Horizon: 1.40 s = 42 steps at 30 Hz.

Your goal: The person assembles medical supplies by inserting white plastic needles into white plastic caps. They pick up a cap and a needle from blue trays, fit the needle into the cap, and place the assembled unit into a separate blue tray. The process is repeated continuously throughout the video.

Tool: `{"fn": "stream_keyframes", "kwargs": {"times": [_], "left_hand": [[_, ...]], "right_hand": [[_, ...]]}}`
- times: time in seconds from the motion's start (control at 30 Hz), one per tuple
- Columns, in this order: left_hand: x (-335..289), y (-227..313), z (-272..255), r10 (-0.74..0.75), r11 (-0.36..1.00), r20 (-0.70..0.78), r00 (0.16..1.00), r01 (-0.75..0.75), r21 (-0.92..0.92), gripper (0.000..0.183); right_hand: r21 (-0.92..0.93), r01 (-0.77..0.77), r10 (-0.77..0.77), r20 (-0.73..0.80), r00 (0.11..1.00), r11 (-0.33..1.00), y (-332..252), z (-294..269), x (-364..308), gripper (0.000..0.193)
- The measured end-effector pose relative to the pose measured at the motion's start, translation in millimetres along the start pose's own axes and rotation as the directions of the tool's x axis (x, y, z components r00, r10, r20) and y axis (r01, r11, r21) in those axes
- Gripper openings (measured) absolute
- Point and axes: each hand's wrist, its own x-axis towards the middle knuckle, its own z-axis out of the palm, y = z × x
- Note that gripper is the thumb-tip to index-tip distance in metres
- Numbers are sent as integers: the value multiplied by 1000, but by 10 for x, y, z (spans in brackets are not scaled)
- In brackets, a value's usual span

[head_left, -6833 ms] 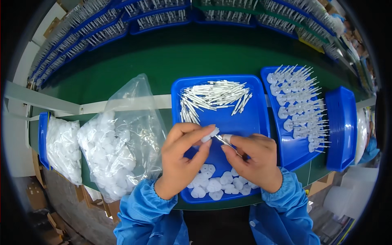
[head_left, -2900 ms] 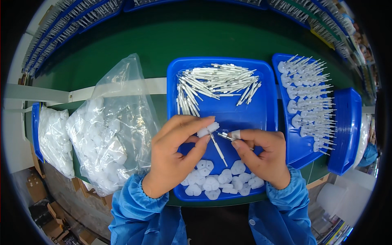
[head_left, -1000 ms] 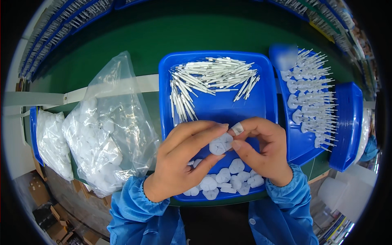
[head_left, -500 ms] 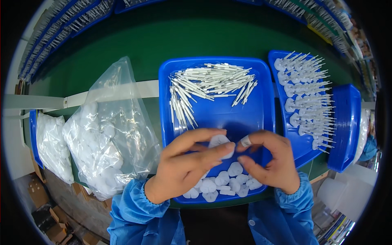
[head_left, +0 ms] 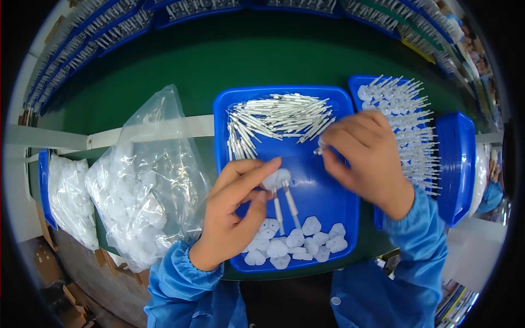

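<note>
My left hand (head_left: 229, 213) is closed around the edge of a white lobed plastic disc (head_left: 281, 177), held over the blue tray (head_left: 220, 131). Two thin white sticks (head_left: 290, 203) hang down from the disc toward the near side. My right hand (head_left: 363, 156) is raised over the tray's right side, fingers curled and thumb close to the index finger. A small pale bit shows at its fingertips, too blurred to name; one finger carries a white wrap. Just left of those fingertips lies a pile of white sticks (head_left: 279, 117). Several loose white discs (head_left: 295, 238) lie at the tray's near end.
To the left stands a clear plastic bag (head_left: 134, 191) full of white discs, beside another filled bag (head_left: 71, 197). At the right, a blue tray (head_left: 358, 82) holds rows of discs with sticks; stacked blue trays (head_left: 459, 169) adjoin it. More filled trays (head_left: 191, 8) line the far edge.
My right hand has moved away from the disc, up and to the right toward the stick pile. My left hand has shifted slightly left with the disc, and two sticks now show below it.
</note>
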Motion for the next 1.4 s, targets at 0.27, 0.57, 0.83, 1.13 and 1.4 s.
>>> {"fn": "stream_keyframes", "kwargs": {"times": [0.27, 0.57, 0.83, 1.13, 1.4], "left_hand": [[-5, -7, -7, 36, 969, 77, 996, -53, 240, 66], [0, -13, 5, 15, 977, -34, 999, -7, 214, 62], [-4, 4, 50, 78, 930, -46, 996, -56, 363, 53], [69, -18, 27, 155, 879, 80, 985, -174, 445, 54], [39, 8, 56, 176, 807, 98, 979, -201, 555, 53]], "right_hand": [[386, -173, 218, -76, 973, 906, -561, 264, -329, 28], [501, -231, 282, -28, 959, 834, -533, 292, -368, 25], [537, -349, 392, 36, 919, 768, -630, 300, -345, 21], [683, -512, 502, 240, 831, 521, -673, 353, -376, 17], [293, -236, 265, -63, 962, 926, -636, 418, -376, 15]]}}
